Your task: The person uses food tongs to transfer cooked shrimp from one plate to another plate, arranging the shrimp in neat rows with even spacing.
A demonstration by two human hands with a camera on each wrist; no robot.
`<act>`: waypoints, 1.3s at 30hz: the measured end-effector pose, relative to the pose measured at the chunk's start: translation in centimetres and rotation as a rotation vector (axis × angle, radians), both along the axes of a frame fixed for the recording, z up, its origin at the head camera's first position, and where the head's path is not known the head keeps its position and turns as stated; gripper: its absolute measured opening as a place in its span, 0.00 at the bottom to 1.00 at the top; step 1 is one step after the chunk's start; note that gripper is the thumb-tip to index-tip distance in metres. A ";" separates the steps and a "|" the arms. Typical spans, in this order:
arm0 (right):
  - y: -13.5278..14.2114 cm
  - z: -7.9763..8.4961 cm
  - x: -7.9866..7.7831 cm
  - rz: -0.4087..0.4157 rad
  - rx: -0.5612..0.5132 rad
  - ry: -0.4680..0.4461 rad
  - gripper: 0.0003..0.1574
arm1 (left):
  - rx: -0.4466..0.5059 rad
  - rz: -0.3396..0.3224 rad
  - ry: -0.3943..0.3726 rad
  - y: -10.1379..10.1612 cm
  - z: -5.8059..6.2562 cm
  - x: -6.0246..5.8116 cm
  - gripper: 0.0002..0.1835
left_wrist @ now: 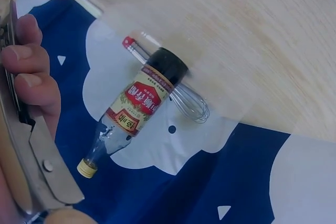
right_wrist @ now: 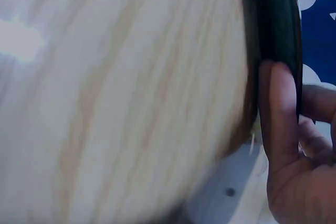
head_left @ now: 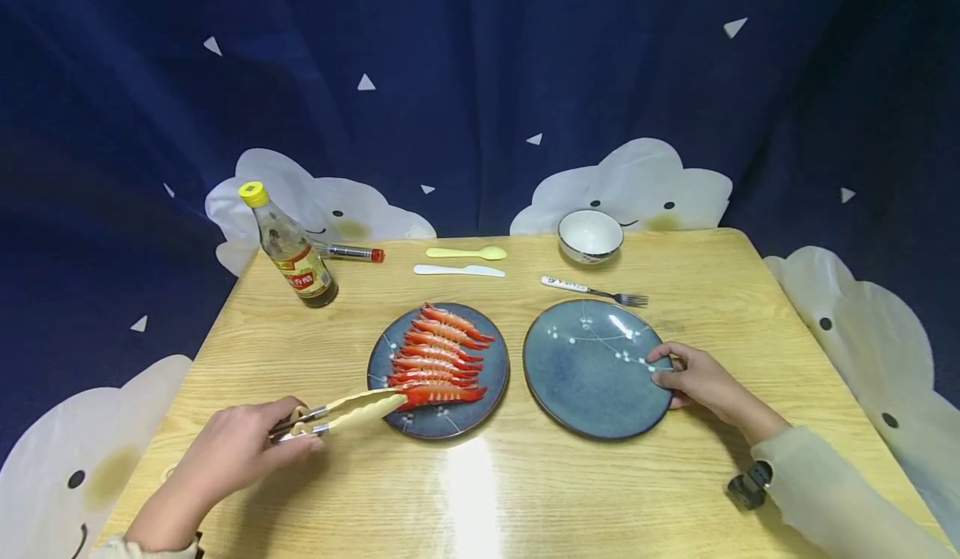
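From where I stand, 2 hands are at work over 1 wooden table. The left hand is curled around 1 pair of tongs, whose tips reach the nearest of the red prawns; I can't tell whether they pinch it. I count about 7 prawns, overlapping in a column on the 1st blue plate, at the person's left. Just beside it sits the 2nd blue plate, its right rim clasped between the thumb and fingers of the right hand. Farther back I see 1 upright yellow-capped bottle with 1 whisk lying behind it, 1 yellow spoon, 1 white knife, 1 fork and 1 white bowl.
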State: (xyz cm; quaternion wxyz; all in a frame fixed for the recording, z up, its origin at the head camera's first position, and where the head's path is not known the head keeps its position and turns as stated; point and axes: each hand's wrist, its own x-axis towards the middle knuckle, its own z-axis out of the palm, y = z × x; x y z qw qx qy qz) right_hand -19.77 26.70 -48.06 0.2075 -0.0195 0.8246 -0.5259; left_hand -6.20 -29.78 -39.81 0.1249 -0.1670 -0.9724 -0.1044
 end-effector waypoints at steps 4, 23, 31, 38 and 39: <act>0.1 -0.4 0.2 -0.037 0.020 0.067 0.22 | 0.012 -0.006 0.007 0.2 0.1 -0.4 0.19; -0.6 -0.7 -1.4 -0.053 0.065 0.145 0.20 | 0.136 0.035 0.098 8.9 0.4 -7.0 0.20; -1.2 -0.7 -2.2 -0.083 0.216 0.301 0.18 | 0.114 -0.035 0.029 15.6 -0.4 -11.4 0.21; -1.6 -0.9 -1.8 -0.100 0.225 0.255 0.18 | 0.016 -0.076 -0.039 18.7 -3.3 -13.1 0.23; -1.7 -1.1 -1.6 -0.096 0.224 0.244 0.19 | 0.001 -0.080 -0.047 18.9 -3.6 -13.1 0.22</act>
